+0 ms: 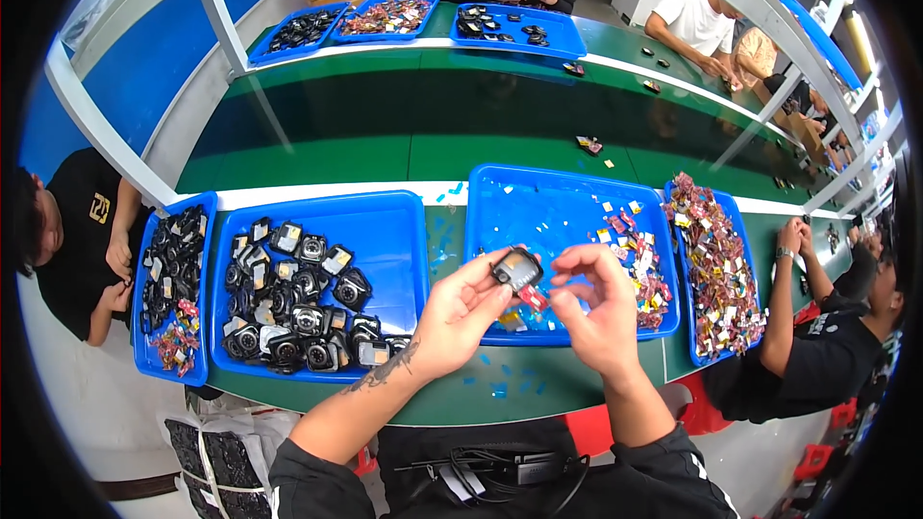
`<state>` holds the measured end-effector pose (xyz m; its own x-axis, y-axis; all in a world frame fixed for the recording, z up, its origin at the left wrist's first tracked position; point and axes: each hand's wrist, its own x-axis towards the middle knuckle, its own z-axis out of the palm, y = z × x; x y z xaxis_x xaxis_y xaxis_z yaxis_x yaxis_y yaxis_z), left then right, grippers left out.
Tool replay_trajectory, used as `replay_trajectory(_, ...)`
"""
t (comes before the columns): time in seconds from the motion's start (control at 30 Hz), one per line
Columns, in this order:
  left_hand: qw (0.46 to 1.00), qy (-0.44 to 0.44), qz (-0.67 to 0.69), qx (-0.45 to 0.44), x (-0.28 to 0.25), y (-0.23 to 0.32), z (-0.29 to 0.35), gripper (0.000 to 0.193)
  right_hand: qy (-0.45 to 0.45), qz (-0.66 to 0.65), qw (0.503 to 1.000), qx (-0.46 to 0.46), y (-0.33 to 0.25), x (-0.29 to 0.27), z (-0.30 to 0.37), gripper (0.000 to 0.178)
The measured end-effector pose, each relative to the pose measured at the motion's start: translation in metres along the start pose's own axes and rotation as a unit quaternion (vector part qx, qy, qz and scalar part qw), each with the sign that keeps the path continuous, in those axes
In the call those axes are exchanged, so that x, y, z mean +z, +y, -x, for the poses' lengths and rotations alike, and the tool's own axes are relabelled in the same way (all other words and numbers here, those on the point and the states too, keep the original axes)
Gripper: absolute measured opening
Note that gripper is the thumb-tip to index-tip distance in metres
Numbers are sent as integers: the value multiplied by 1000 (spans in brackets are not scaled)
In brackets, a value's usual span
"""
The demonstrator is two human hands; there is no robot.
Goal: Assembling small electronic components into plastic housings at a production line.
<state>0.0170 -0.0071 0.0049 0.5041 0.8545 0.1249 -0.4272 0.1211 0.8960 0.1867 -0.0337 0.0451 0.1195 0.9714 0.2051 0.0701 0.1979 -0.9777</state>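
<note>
My left hand (463, 312) grips a small black camera housing (517, 271) between thumb and fingers, a greyish rectangular window on its face. From its lower side a small red circuit board (532, 299) sticks out toward my right hand. My right hand (598, 306) is just right of the housing, fingers curved and apart, with a gap between thumb and forefinger and nothing visible in it. Both hands are over the front part of a blue tray (476, 207) with small red and yellow circuit boards (639, 259) heaped along its right side.
Left of my hands, a blue tray (409, 231) holds many black camera housings (308, 317). Farther left stands a mixed tray (207, 221); at right, one piled with small boards (711, 269). Blue film scraps (499, 390) dot the green bench (452, 408). Co-workers sit at both sides and opposite.
</note>
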Motion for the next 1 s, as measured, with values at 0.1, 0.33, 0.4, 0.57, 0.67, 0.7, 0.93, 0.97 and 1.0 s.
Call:
replay_trajectory(0.1, 997, 55, 6, 47, 3, 3, -3, 48, -51, 7, 998, 35, 8, -8, 14, 17)
replay_trajectory(0.33, 925, -1, -350, 148, 2, 20, 4, 34, -83, -24, 995, 50, 1, -10, 10, 12)
replay_trajectory(0.4, 908, 15, -395, 143, 5, 22, 6, 27, -103, -36, 992, 61, 0, -13, 8, 10)
replay_trajectory(0.57, 933, 16, -345, 96, -2, 20, 7, 22, -152, -10, 986, 65, 2, -21, 2, 8)
replay_trajectory(0.67, 931, 18, -361, 43, 0, 21, 6, 20, -140, 71, 986, 48, 2, -17, 4, 12)
replay_trajectory(0.7, 932, 17, -360, 42, 0, 19, 6, 20, -139, 71, 987, 49, 3, -16, 6, 12)
replay_trajectory(0.93, 983, 20, -178, -43, 0, 11, 5, 24, -52, 59, 997, -16, 15, -1, 12, 27)
replay_trajectory(0.97, 989, 26, -139, -33, 1, 12, 5, 29, -49, 39, 998, -7, 15, 1, 12, 28)
replay_trajectory(1.0, 989, 26, -139, -33, 0, 12, 5, 29, -46, 19, 999, 2, 15, 2, 12, 28)
